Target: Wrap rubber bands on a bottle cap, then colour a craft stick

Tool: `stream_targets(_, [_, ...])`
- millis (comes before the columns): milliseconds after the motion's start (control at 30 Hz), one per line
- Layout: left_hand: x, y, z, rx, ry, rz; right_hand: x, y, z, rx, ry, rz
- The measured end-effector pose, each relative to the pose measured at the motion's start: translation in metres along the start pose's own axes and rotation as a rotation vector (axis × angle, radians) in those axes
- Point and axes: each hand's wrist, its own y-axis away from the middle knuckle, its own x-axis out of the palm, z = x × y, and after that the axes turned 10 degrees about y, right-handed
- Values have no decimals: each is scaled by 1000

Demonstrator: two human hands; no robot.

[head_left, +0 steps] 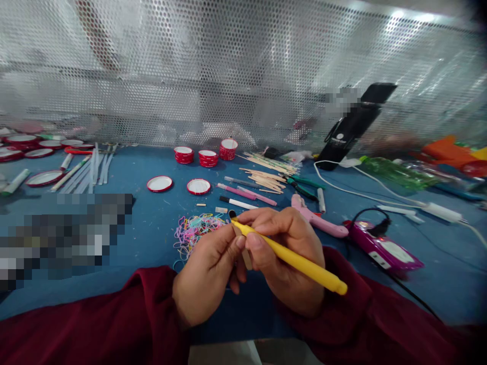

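Note:
My right hand [292,253] is closed around a yellow pen-like stick [304,263], slanted with its narrower end up and to the left. Close against it, my left hand [213,268] pinches thumb and fingers together near that narrow end. A flat tan piece [247,259] shows between the hands, mostly hidden by the fingers, and looks gripped by the left ones. Just past the yellow end is a small dark round thing [232,214]. Behind my left hand lies a heap of colourful rubber bands [198,228] on the blue table.
Red-rimmed lids [160,183] lie singly and in stacks [228,149]. Wooden sticks [266,180], pens [238,203] and green-handled pliers [304,187] lie beyond my hands. At right are a pink glue gun [319,220], a purple power strip [384,248] and a white cable [361,197].

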Motion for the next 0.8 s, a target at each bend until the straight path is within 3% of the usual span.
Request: stream_targets(800, [0,0,-2,-17,-21,-6,1,-2,1,-6,36,-14])
